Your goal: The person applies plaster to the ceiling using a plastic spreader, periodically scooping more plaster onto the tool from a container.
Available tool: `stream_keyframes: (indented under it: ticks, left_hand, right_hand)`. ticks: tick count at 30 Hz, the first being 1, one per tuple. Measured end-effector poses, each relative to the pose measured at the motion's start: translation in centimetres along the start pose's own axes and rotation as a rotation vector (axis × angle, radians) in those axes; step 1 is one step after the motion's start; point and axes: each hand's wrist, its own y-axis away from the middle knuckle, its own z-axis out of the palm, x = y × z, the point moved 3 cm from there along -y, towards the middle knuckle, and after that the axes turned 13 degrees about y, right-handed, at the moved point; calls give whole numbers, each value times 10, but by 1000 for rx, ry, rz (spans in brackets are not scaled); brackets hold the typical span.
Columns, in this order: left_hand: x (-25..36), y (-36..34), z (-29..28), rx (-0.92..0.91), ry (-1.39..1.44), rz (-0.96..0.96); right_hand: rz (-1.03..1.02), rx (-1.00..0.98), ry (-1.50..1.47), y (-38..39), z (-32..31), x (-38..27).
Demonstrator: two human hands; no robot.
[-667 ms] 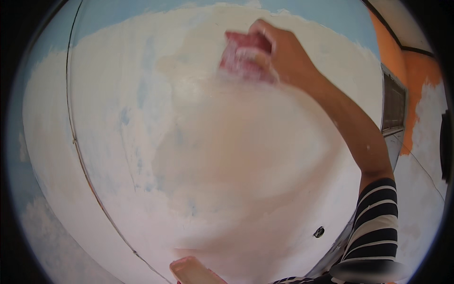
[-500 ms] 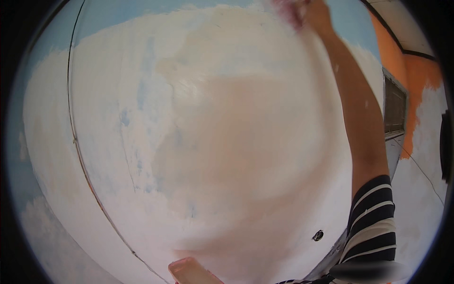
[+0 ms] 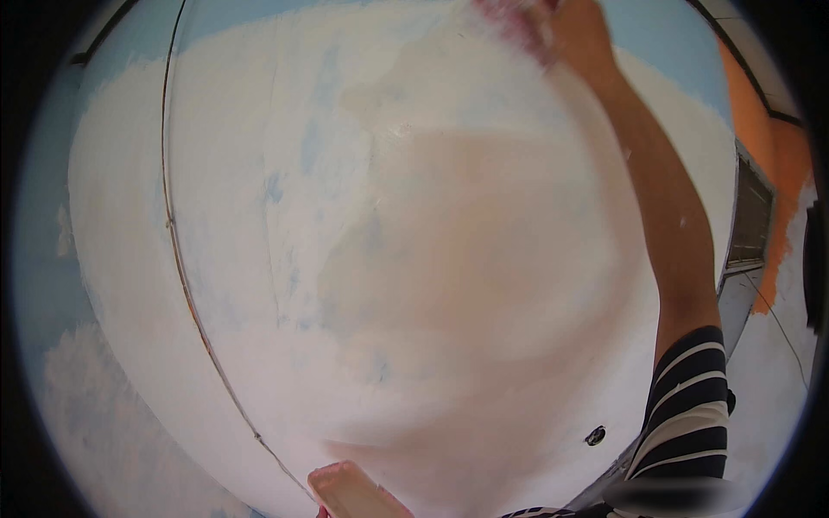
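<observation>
My right hand (image 3: 577,39) is raised at the top of the wall (image 3: 233,259), closed on a red-pink pad (image 3: 518,22) smeared with white, blurred and partly cut off by the upper edge. The wall has a broad cream-white coat over light blue, with a smoother, shaded patch in the middle. A pale tan, pink-edged flat piece (image 3: 354,492), perhaps a tray or board, pokes in from the lower edge; my left hand is out of sight.
A thin cable (image 3: 199,319) runs down the left of the wall. A small dark hole (image 3: 595,436) sits low right. A window (image 3: 749,211), an orange wall (image 3: 784,147) and a dark-trimmed ceiling (image 3: 751,52) lie at right; a blue side wall (image 3: 47,276) is at left.
My right hand and the pad have swept up and rightward from upper middle to the top edge. The view has shifted slightly, so the wall appears further right.
</observation>
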Motion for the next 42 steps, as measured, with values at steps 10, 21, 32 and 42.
stream_keyframes:
  ticks: [10,21,32,42]
  left_hand:
    - [6,4,-11,26,20,24]
    - [13,12,-29,61,58,55]
    - [17,14,-24,69,61,61]
    - [26,-1,-12,22,24,33]
  right_hand:
    - [-324,-745,-606,135,8,-97]
    - [-302,-633,-499,135,-22,-116]
    - [-35,4,-157,22,0,-32]
    - [341,-622,-668,122,-11,-40]
